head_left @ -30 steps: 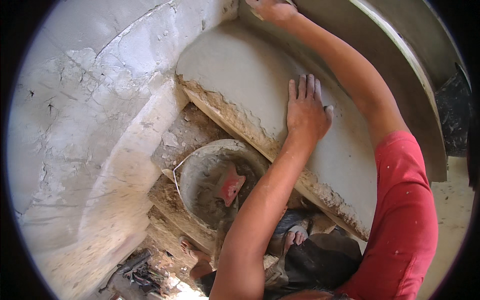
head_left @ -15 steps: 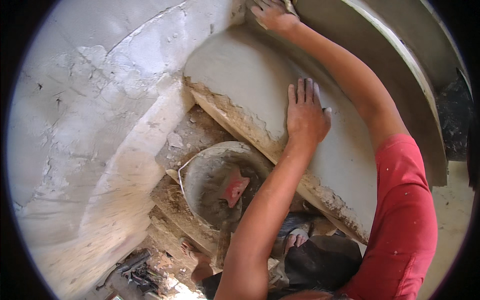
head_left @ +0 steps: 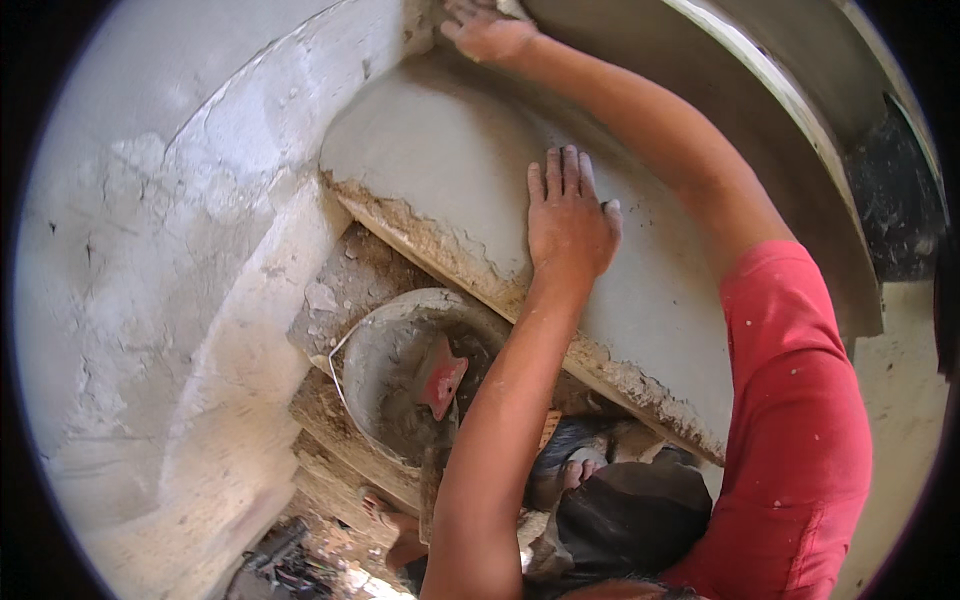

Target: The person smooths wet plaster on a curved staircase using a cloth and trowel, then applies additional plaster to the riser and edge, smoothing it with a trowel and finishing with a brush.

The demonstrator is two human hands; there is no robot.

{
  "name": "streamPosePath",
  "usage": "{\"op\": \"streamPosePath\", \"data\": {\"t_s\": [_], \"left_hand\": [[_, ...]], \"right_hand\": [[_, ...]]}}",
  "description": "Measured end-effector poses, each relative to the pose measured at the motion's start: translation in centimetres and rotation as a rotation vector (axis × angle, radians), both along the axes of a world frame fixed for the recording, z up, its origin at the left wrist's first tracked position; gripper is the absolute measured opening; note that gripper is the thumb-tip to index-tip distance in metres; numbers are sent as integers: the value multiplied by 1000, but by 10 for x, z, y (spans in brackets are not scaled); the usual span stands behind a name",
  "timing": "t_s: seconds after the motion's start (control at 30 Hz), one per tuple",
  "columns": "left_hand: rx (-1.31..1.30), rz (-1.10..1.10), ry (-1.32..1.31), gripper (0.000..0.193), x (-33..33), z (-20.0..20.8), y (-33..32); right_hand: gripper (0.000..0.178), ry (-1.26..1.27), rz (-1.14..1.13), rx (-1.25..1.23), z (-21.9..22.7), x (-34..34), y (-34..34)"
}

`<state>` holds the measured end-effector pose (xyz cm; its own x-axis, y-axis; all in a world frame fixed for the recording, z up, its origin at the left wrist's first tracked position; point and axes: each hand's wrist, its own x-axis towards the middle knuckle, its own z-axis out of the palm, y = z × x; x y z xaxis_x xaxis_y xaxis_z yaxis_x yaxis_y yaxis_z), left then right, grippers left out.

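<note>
My left hand [head_left: 571,225] lies flat, palm down, on the smooth grey plastered surface [head_left: 400,130], near its rough broken edge. Its fingers point away from me, and nothing shows in it. My right hand [head_left: 487,35] reaches to the far corner, where this surface meets the wall and the curved upright face. A pale edge of something [head_left: 516,10] sticks out beside its fingers; the rest is covered by the hand, so its kind cannot be made out. Below the slab stands a round bucket [head_left: 375,405] of wet grey mortar, with a red notched tool [head_left: 443,382] in it.
A rough plastered wall [head_left: 130,260] rises on the left. Curved grey ledges [head_left: 760,150] step up on the right, with a black sheet-like thing [head_left: 890,200] beside them. Wooden boards [head_left: 350,470] and rubble lie below the bucket, near my feet.
The whole view has shifted, so things sit farther left now. My right hand stays at the far corner, and my left hand remains flat on the plaster.
</note>
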<state>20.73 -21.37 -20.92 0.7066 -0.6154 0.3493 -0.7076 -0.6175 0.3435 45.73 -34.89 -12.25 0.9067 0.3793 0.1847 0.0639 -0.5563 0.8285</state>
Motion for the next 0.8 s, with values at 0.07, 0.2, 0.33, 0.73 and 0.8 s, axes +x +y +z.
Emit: {"op": "streamPosePath", "data": {"t_s": [0.07,0.2,0.33,0.73,0.8], "left_hand": [[-6,6,-33,75,2,-1,1],[-17,8,-10,75,0,-1,1],[-9,47,-31,76,-5,1,1],[32,54,9,76,1,2,1],[9,72,-39,75,0,-1,1]], "right_hand": [[29,-58,141,18,-24,-7,-4],[29,20,249,164,-54,-86,-48],[29,85,166,144,-22,-144,-77],[36,86,214,269,-70,-33,-37],[36,77,226,175,-65,-77,-61]]}}
